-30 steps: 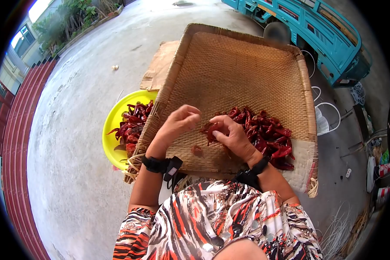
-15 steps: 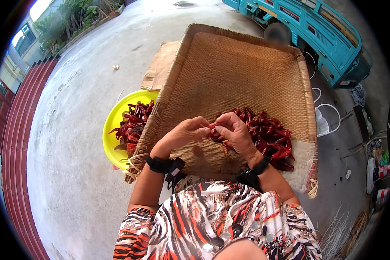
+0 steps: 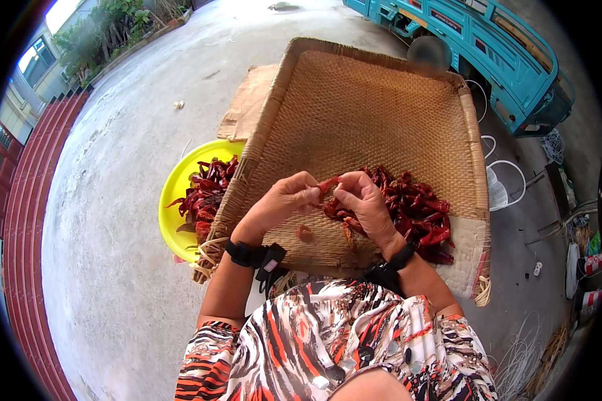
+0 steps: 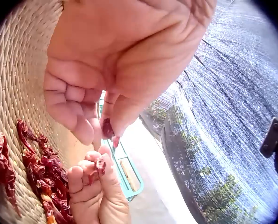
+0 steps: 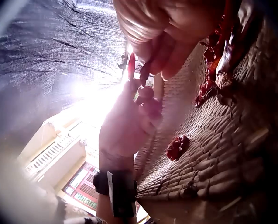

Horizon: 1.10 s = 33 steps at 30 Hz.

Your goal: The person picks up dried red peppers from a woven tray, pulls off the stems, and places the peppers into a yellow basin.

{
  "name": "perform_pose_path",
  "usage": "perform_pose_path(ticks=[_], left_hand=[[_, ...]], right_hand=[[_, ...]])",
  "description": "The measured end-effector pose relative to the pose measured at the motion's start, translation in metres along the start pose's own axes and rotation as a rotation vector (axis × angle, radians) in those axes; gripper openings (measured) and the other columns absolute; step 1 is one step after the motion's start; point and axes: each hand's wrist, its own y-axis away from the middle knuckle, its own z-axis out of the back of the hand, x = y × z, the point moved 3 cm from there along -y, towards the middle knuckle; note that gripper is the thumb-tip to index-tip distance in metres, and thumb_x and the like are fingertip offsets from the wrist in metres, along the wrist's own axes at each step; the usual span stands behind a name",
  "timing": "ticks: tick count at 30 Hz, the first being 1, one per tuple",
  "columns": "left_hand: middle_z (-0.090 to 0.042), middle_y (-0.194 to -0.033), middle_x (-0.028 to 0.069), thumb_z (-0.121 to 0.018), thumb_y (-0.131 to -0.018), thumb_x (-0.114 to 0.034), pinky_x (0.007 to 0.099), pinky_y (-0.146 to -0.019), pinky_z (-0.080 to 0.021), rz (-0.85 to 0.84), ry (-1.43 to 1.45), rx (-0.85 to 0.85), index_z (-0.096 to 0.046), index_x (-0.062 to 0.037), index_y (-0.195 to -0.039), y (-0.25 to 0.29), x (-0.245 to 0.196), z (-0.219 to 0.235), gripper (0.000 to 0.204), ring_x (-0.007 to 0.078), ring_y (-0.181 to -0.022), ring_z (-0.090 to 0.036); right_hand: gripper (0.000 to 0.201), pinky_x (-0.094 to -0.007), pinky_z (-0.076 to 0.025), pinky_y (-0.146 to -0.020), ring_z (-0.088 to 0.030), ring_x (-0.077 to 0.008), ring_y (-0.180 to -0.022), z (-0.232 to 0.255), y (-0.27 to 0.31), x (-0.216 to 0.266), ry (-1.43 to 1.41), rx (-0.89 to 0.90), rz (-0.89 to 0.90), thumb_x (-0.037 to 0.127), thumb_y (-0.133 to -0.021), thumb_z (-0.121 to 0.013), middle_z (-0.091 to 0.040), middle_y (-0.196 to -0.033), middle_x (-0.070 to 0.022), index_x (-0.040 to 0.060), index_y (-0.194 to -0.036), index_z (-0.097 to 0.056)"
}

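Note:
In the head view both hands meet over a woven tray [image 3: 374, 100]. The left hand [image 3: 289, 199] pinches a red chili piece [image 3: 327, 184] between thumb and fingers. Opposite it, the right hand [image 3: 368, 206] pinches the piece's other side; in the left wrist view a small red bit [image 4: 100, 165] shows at the right fingertips, a little apart from the red held in the left. A heap of dried red chilies [image 3: 415, 210] lies right of the right hand. A small reddish piece [image 3: 304, 233] rests on the weave below the hands.
A yellow basin [image 3: 170, 200] with red chilies stands left of the tray, partly under its edge. Flat cardboard [image 3: 247, 100] lies behind it. A teal cart [image 3: 495, 60] stands at the upper right, and a white bag [image 3: 497, 189] is beside the tray.
The left hand has come in from the left to meet the right hand at the chili. Since half a second ago, the fingertips have drawn slightly apart, showing more of the red piece.

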Motion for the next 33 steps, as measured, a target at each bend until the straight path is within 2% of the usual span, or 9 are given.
perform_pose_path(ticks=[2,4,10,16,21,25,28,30,33], left_hand=[[-0.061,-0.086,-0.0022,-0.061,-0.097,-0.022,0.0210,-0.071,-0.047,0.023,0.071,-0.069,-0.062,-0.0036,-0.101,0.000,0.000,0.002,0.019,0.0054,-0.078,-0.057],[-0.063,-0.089,-0.0014,-0.061,-0.097,-0.021,0.0214,-0.072,-0.047,-0.006,-0.021,0.014,-0.062,-0.0034,-0.103,0.001,-0.002,-0.001,0.019,0.0059,-0.081,-0.058],[-0.065,-0.094,0.0016,-0.064,-0.094,-0.015,0.0231,-0.076,-0.049,-0.018,-0.082,0.122,-0.062,-0.0014,-0.104,-0.002,0.005,-0.006,0.017,0.0080,-0.088,-0.060],[-0.065,-0.096,0.0032,-0.065,-0.093,-0.012,0.0232,-0.075,-0.050,-0.041,-0.061,0.125,-0.060,-0.0008,-0.103,0.000,0.007,-0.004,0.016,0.0085,-0.084,-0.060],[-0.064,-0.096,0.0029,-0.064,-0.092,-0.009,0.0230,-0.072,-0.049,-0.052,0.081,0.036,-0.058,-0.0024,-0.103,0.002,-0.005,-0.006,0.014,0.0083,-0.077,-0.058],[-0.060,-0.091,0.0034,-0.060,-0.091,-0.008,0.0229,-0.068,-0.048,-0.314,0.229,-0.434,-0.057,-0.0039,-0.108,0.001,-0.011,0.012,0.017,0.0086,-0.071,-0.057],[-0.058,-0.090,0.0036,-0.055,-0.095,-0.010,0.0246,-0.061,-0.048,-0.399,0.263,-0.999,-0.048,-0.0069,-0.120,0.013,-0.006,0.038,0.026,0.0096,-0.065,-0.054],[-0.055,-0.091,0.0043,-0.054,-0.097,-0.015,0.0239,-0.058,-0.047,-0.516,0.489,-1.179,-0.042,-0.0088,-0.121,0.021,-0.005,0.053,0.027,0.0097,-0.063,-0.052],[-0.058,-0.098,0.0058,-0.046,-0.101,-0.036,0.0331,-0.064,-0.051,-0.597,0.837,-1.202,-0.042,-0.0119,-0.121,0.032,-0.001,0.080,0.032,0.0162,-0.072,-0.055]], right_hand=[[0.014,-0.0210,-0.053,-0.071,-0.062,-0.0065,-0.081,0.005,-0.001,-0.001,0.071,-0.073,0.031,0.007,-0.094,-0.062,-0.063,-0.092,-0.0007,0.0048,-0.107,-0.057],[0.015,-0.0206,-0.054,-0.065,-0.064,-0.0068,-0.078,0.009,-0.004,-0.008,0.112,-0.103,0.108,0.010,-0.094,-0.062,-0.064,-0.092,-0.0019,0.0055,-0.107,-0.056],[0.014,-0.0182,-0.052,-0.060,-0.061,-0.0039,-0.077,0.004,-0.002,-0.009,0.088,-0.104,0.043,0.011,-0.093,-0.064,-0.063,-0.089,0.0015,0.0061,-0.104,-0.058],[0.013,-0.0191,-0.051,-0.064,-0.062,-0.0048,-0.079,0.003,-0.002,-0.008,0.143,0.004,0.081,0.011,-0.093,-0.064,-0.062,-0.091,0.0016,0.0062,-0.104,-0.058],[0.015,-0.0194,-0.050,-0.069,-0.060,-0.0055,-0.082,0.002,-0.002,-0.009,0.021,-0.053,0.018,0.012,-0.093,-0.064,-0.062,-0.094,0.0010,0.0057,-0.105,-0.059],[0.018,-0.0229,-0.051,-0.076,-0.060,-0.0079,-0.085,0.001,-0.001,-0.013,0.265,0.020,0.031,0.012,-0.093,-0.065,-0.063,-0.095,-0.0002,0.0066,-0.109,-0.059],[0.019,-0.0258,-0.051,-0.080,-0.060,-0.0093,-0.087,-0.007,0.004,-0.008,0.403,0.122,0.052,0.012,-0.092,-0.065,-0.064,-0.096,-0.0013,0.0076,-0.109,-0.060],[0.018,-0.0261,-0.051,-0.079,-0.060,-0.0092,-0.088,-0.008,0.004,-0.007,0.417,0.160,0.055,0.012,-0.091,-0.066,-0.064,-0.095,-0.0017,0.0069,-0.108,-0.061],[0.018,-0.0263,-0.051,-0.079,-0.060,-0.0095,-0.087,-0.011,0.004,-0.006,0.453,0.197,0.086,0.012,-0.091,-0.066,-0.065,-0.093,-0.0020,0.0061,-0.107,-0.061]])
